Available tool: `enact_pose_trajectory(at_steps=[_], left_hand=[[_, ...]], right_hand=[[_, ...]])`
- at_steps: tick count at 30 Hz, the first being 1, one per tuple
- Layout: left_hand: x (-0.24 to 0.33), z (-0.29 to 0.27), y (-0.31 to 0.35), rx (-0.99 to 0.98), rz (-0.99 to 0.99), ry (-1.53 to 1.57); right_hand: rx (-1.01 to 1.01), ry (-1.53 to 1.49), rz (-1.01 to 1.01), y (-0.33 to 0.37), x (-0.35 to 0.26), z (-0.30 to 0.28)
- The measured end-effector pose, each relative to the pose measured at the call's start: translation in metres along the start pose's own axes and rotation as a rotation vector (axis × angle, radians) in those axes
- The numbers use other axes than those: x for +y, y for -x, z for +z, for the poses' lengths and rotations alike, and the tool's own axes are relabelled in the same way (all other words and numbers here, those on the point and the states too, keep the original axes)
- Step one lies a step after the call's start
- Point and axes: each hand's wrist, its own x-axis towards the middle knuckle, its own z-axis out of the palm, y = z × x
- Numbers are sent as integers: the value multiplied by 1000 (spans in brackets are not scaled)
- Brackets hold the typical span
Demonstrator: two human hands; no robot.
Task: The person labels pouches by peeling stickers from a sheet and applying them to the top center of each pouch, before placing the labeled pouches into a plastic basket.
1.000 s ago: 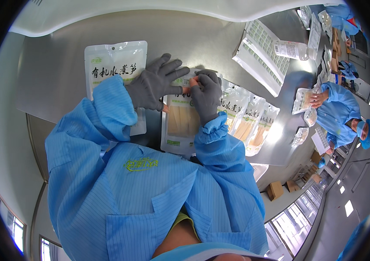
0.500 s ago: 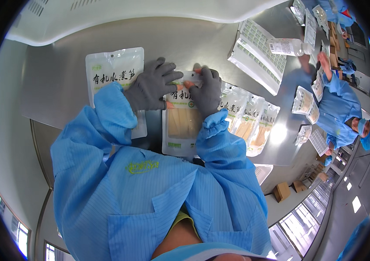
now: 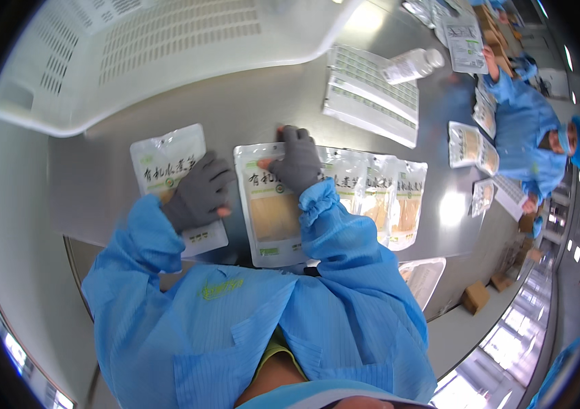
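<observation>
My left hand [image 3: 201, 194], in a grey glove with bare fingertips, lies over the right side of a white pouch [image 3: 167, 157] at the left, its thumb apart from the loosely bent fingers. In the middle lies another pouch [image 3: 273, 218], whose clear window shows pale yellow strips. Across this pouch's upper right part rests my right hand [image 3: 295, 162], gloved alike, thumb and fingers spread near the top edge. It covers part of the print. To its right, several similar pouches [image 3: 375, 198] overlap in a row.
A white slotted plastic basket [image 3: 290, 51] stands at the far left on the steel table [image 3: 188, 102]. Beyond the pouches lie label sheets [image 3: 372, 102] with a clear bottle [image 3: 413, 66] on them. A co-worker in blue [image 3: 528, 129] at the right holds up a pouch [image 3: 466, 44].
My left hand has left the middle pouch and moved left onto the left pouch. My right hand stays at the middle pouch's top. The view has shifted, showing more basket; the co-worker has raised a pouch.
</observation>
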Motion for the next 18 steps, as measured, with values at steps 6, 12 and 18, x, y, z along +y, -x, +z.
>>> enact_pose_trajectory(at_steps=[6,12,18], left_hand=[[10,6,-3,2,9,-10],[43,34,-47,79,94,78],[33,38,-17,326,-3,157]], right_hand=[[147,-763,188,-46,61,-45],[461,387,68,-91,104,-68],[446,423,-132,-87,111,-55]])
